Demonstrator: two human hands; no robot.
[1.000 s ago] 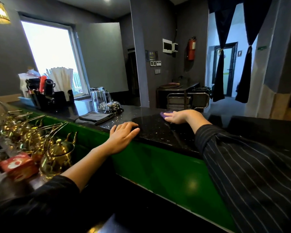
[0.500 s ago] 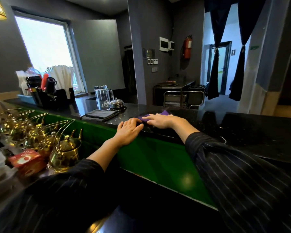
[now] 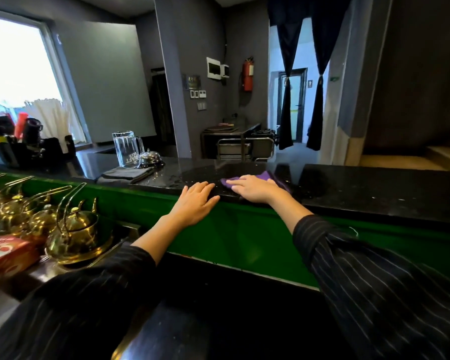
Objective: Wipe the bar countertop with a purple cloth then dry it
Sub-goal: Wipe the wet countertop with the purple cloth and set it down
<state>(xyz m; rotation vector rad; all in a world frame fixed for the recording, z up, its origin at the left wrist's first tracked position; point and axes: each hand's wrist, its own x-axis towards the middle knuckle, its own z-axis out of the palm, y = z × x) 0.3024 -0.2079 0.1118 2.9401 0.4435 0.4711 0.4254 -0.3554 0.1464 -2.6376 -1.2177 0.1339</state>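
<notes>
Since a second ago our right hand [image 3: 255,189] has drawn the purple cloth [image 3: 268,178] back beside our left hand [image 3: 196,202]; right fingers [image 3: 234,181] spread flat pressing it onto the black surface [image 3: 374,188], left fingers resting loosely spread on the edge.

Both arms wear long dark sleeves of a black woven fabric crossed by thin pale pinstripes. The left striped sleeve [image 3: 70,310] is pushed up past the wrist, so its cuff ends partway along the forearm in a soft, slightly rounded edge. The right striped sleeve [image 3: 379,289] ends likewise short of the wrist, and its cuff shows fine ribbing where the stripes crowd together (a small loose pale thread curls off the fabric just behind that cuff). The stripes run lengthwise along each arm. The bare left hand [image 3: 195,203] and the bare right hand [image 3: 255,188] carry no visible rings, watch or gloves.
</notes>
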